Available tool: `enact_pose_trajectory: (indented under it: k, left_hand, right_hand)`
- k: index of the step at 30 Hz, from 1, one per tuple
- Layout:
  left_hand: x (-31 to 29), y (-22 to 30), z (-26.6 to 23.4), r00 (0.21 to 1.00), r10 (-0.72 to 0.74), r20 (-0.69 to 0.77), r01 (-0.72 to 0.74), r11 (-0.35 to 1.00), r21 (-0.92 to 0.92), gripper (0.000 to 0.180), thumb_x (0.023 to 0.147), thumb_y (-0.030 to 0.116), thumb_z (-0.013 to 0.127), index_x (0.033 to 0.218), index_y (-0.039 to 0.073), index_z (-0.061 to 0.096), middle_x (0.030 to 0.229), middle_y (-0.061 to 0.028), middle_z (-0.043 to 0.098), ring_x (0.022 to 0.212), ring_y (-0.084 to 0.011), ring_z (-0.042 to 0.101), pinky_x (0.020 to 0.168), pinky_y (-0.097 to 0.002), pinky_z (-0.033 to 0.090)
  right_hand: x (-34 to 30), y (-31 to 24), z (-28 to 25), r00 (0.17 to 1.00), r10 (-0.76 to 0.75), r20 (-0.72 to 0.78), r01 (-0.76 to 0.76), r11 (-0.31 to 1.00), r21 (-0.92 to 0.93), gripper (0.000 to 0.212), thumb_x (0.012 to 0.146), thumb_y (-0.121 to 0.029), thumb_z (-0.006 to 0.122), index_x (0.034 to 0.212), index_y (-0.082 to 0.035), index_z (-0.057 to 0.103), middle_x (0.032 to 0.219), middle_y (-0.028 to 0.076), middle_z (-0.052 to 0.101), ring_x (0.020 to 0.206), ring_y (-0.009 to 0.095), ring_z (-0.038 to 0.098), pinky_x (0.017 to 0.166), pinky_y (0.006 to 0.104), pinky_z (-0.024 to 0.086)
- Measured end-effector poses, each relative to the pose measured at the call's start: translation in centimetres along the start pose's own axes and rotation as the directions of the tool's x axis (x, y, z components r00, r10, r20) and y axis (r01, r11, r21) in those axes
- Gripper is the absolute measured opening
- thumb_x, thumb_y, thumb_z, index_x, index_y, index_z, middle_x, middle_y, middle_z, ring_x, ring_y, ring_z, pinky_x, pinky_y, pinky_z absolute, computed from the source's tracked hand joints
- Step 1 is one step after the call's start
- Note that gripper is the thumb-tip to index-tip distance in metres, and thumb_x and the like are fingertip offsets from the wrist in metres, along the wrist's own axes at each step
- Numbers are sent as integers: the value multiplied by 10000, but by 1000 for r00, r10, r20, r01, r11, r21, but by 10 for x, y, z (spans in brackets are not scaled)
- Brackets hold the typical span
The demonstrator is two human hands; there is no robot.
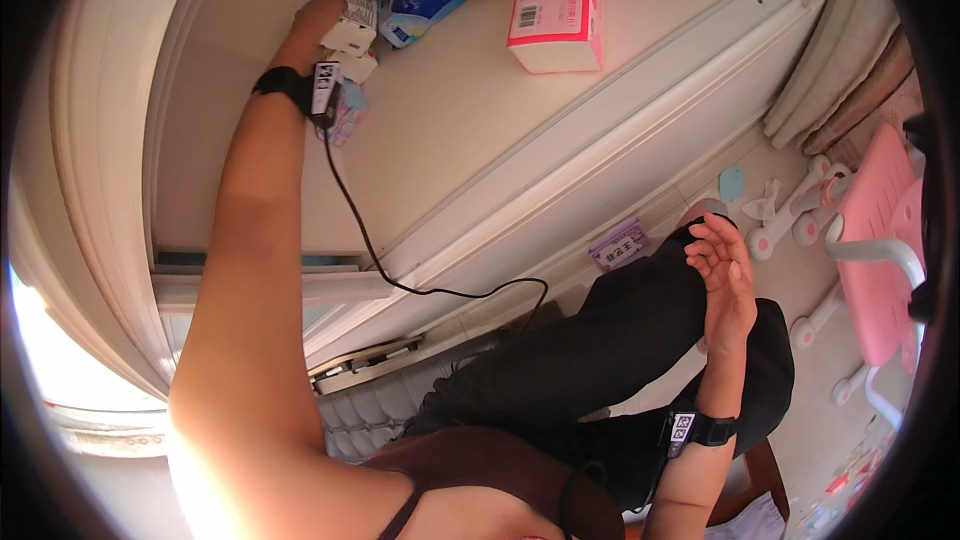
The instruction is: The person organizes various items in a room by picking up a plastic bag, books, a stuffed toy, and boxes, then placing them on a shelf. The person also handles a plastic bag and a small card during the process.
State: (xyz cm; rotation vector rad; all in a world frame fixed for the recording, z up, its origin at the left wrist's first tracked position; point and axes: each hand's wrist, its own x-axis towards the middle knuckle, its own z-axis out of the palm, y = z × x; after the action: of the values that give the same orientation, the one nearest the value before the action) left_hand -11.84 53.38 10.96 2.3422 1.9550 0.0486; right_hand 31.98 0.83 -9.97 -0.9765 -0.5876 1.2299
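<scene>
My left hand [316,20] reaches far out over the windowsill-like ledge [440,130], its fingers closed round the side of a small white printed box [352,24]. The fingertips are partly hidden by that box. Just below it, close to my wrist, lies another small white box [355,66], and beside the wrist strap a pastel pink and blue packet [348,118]. My right hand [722,275] is raised above my knee, palm up, with loosely curled fingers apart and nothing in them.
A blue soft pack [428,8] and a pink and white carton [550,15] sit on the ledge. A black cable [362,230] trails from my left wrist strap. On the floor stand a pink wheeled chair [875,250] and a purple box [620,243]. Beige curtains [835,60] hang right.
</scene>
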Motion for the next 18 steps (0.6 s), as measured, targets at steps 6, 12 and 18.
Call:
enact_pose_trajectory:
  k: [6, 12, 18]
  left_hand:
    - [18, 40, 80, 913, -261, -313, 335, 918, 212, 684, 999, 579, 386, 1550, 175, 408, 1603, -230, 273, 1426, -434, 334, 1129, -575, 339]
    - [32, 94, 42, 788, 86, -610, -253, 948, -193, 964, 849, 762, 565, 1541, 109, 409, 1506, -241, 444, 1405, -401, 408, 1136, -470, 357]
    - [83, 153, 58, 939, -10, -343, -27, 994, -103, 1164, 662, 721, 718, 1584, 121, 338, 1515, -292, 426, 1364, -414, 470, 1107, -433, 412]
  right_hand:
    - [-4, 1, -2, 1000, 4, -20, -4, 1000, 2, 747, 885, -541, 576, 1403, -5, 518, 1271, 112, 620, 1088, 177, 595, 978, 307, 431]
    - [-3, 0, 0, 1000, 5, -3, -5, 1000, -20, 735, 886, -535, 572, 1394, -5, 526, 1261, 114, 626, 1078, 179, 600, 974, 306, 430]
    - [-5, -2, 1, 1000, 6, -14, -7, 1000, -8, 721, 888, -528, 575, 1386, -8, 532, 1266, 117, 629, 1083, 179, 600, 979, 306, 427]
